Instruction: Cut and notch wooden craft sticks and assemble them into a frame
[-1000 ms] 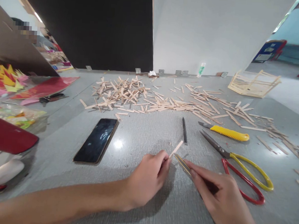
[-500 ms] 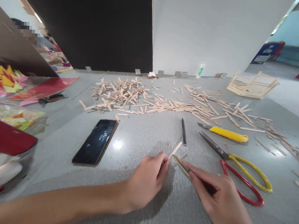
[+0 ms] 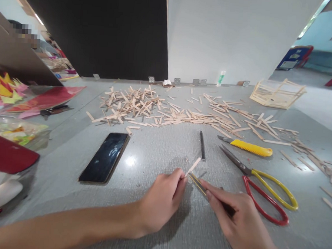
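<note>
My left hand [image 3: 163, 202] is closed in a pinch on a pale wooden craft stick [image 3: 193, 166], whose free end points up and to the right. Between the thumb and fingers of my right hand [image 3: 235, 215] is a thin flat strip [image 3: 197, 183] with a dark face and yellowish edges; its exact kind is unclear. The strip's tip lies close to the stick beside my left fingertips, and I cannot tell whether they touch. Just beyond the stick lies a dark pen-like rod [image 3: 202, 145]. Right of my right hand are scissors [image 3: 251, 172] with one yellow and one red handle.
A yellow utility knife [image 3: 251, 147] lies behind the scissors. Many loose craft sticks [image 3: 139, 104] spread across the back. A small stick frame [image 3: 277, 94] stands at the back right. Left are a phone [image 3: 104, 157] and a red cylinder [image 3: 10, 153]. Upright panels [image 3: 229, 35] border the table.
The view has shifted slightly, so the table's objects appear a little further left. Both hands keep nearly the same pose, still holding the craft stick and the strip.
</note>
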A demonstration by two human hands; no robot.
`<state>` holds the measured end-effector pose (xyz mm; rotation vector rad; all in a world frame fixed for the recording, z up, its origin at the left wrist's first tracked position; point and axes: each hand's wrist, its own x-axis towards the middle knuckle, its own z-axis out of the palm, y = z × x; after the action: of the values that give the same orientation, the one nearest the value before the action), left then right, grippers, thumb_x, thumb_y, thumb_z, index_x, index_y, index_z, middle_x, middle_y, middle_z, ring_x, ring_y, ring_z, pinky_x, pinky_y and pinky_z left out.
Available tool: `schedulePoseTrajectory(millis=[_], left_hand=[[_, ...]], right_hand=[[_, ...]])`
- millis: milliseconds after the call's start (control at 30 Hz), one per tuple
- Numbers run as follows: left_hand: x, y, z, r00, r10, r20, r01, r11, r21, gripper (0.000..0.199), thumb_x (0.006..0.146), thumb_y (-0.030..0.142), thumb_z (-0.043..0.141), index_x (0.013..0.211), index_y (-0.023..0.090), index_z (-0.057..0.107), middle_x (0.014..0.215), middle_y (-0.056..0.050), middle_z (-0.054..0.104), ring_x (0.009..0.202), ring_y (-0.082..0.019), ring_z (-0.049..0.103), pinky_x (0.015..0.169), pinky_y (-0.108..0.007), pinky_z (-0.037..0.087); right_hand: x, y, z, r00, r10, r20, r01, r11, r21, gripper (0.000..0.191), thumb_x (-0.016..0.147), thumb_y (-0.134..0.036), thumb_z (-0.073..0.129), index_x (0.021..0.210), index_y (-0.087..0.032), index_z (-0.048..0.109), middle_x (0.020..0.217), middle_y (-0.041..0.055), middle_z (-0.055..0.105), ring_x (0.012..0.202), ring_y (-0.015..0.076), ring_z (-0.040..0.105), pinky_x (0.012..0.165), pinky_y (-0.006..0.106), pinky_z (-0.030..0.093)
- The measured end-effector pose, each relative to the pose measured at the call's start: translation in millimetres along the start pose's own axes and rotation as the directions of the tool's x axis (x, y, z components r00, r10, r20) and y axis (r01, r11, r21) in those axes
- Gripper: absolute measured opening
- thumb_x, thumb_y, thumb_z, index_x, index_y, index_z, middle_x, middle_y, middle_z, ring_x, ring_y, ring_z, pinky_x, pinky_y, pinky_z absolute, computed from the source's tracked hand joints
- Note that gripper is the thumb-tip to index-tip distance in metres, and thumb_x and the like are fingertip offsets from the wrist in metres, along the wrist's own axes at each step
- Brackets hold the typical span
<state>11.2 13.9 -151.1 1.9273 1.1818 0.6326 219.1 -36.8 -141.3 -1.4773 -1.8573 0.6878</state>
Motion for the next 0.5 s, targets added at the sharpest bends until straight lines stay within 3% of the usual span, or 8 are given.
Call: schedulePoseTrajectory(millis=[300, 500], left_hand=[[2.8, 0.8, -1.7, 1.000, -0.005, 0.013, 0.006, 0.997, -0.083, 0.028, 0.105, 0.031, 0.043, 0.078, 0.021, 0.042, 0.056, 0.008, 0.039, 0.049, -0.010, 0.032, 0.053, -0.025, 0.024], [2.7, 8.8, -6.5, 0.994, -0.082, 0.070, 0.096, 0.968, -0.231, 0.036, 0.106, 0.040, 0.040, 0.076, 0.021, 0.046, 0.058, 0.003, 0.056, 0.044, -0.010, 0.049, 0.047, -0.022, 0.035]], right_hand=[[3.9, -5.4, -4.4, 0.999, 0.046, 0.003, -0.046, 0.998, 0.051, 0.032, 0.099, -0.030, 0.056, 0.120, -0.027, 0.079, 0.064, 0.0017, 0.078, 0.062, 0.0242, 0.075, 0.053, 0.030, 0.065], [0.4, -1.5, 1.4, 0.999, -0.024, 0.030, 0.023, 0.999, 0.043, 0.038, 0.099, -0.026, 0.053, 0.131, -0.025, 0.073, 0.057, -0.0004, 0.072, 0.056, 0.0202, 0.072, 0.057, 0.027, 0.064]])
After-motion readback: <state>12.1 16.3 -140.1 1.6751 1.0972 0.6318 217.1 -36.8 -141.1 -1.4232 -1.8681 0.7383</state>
